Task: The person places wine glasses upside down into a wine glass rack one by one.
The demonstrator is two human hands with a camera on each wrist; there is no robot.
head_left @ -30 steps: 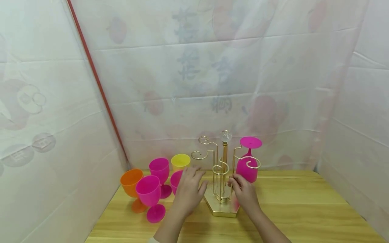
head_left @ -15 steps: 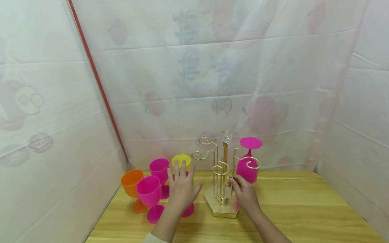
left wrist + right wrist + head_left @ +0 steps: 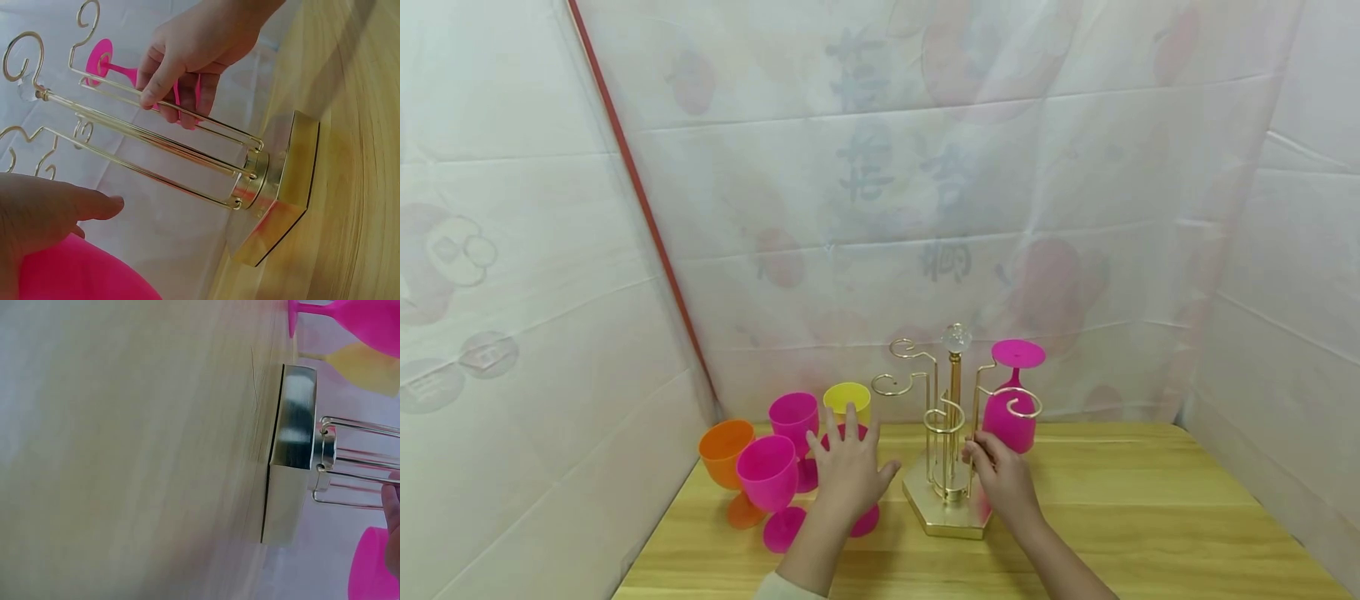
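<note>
A gold wire stemware rack (image 3: 934,518) with curled arms, a hexagonal base and a clear ball on top stands on the table. My right hand (image 3: 1006,479) pinches one of its upright wires; the left wrist view shows the thumb (image 3: 164,80) and fingers on either side of it. Behind that hand a pink goblet (image 3: 1011,423) hangs upside down from the rack. My left hand (image 3: 847,477), fingers spread, is over another pink goblet (image 3: 867,522) left of the rack, hiding much of its bowl and stem. That goblet's bowl (image 3: 81,275) appears below the left hand in the left wrist view.
Upright to the left stand an orange goblet (image 3: 724,457), two pink goblets, one in front (image 3: 767,475) and one behind (image 3: 793,417), and a yellow goblet (image 3: 847,398). Printed sheets (image 3: 880,208) enclose the wooden table (image 3: 1150,517) at the back and sides.
My left hand has moved left from beside the rack to over the nearby pink goblet, and its fingers have spread. My right hand stays on the rack's wire.
</note>
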